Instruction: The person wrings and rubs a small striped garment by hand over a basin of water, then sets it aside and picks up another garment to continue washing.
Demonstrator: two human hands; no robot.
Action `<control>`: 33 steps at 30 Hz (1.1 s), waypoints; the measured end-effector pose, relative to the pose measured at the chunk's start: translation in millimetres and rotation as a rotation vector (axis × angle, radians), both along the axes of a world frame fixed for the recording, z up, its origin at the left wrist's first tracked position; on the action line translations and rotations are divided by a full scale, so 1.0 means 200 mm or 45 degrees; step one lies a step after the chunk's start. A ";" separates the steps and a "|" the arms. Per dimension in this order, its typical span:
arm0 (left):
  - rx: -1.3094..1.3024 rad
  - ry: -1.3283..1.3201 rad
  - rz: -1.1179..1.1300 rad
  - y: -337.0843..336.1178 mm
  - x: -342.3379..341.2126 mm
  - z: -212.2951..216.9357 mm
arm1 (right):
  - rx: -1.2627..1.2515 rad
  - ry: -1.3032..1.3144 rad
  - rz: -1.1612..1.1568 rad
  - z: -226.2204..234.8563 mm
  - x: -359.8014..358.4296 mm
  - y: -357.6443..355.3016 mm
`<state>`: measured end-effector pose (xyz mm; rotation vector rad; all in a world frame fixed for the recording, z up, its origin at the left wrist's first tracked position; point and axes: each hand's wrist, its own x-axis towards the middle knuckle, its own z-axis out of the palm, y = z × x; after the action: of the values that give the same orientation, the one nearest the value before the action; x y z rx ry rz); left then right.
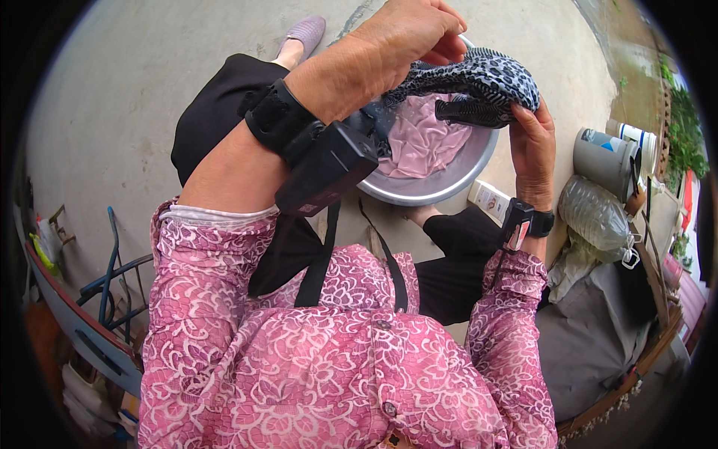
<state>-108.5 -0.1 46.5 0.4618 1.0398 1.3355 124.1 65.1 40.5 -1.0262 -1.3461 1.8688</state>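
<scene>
A black-and-white animal-print cloth [490,75] hangs bunched above a grey basin [485,159]. My right hand [532,138] is closed on the cloth's right end, thumb in front. My left hand [422,34] reaches across the basin to the cloth's upper edge, fingers curled in; whether they grip the cloth is hidden. A dark striped part of the cloth [471,114] dangles below. Inside the basin lie a wet pink cloth [422,142] and, to its left, dark water or fabric partly covered by my left forearm.
Right of the basin stand a white box-like container [490,200], a grey bucket [604,161] and a clear plastic jug [594,213]. A grey sheet [591,337] covers something at lower right. Blue metal tubing [112,277] stands at left. My shoe [305,34] rests on concrete.
</scene>
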 end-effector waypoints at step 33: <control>-0.152 0.270 -0.060 -0.19 0.02 0.18 | 0.862 -1.473 1.137 -1.13 -0.03 -0.40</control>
<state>-104.4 -37.3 81.5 0.5427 1.2687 1.1933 118.9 -14.6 -185.7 -1.2405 -3.2222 0.9389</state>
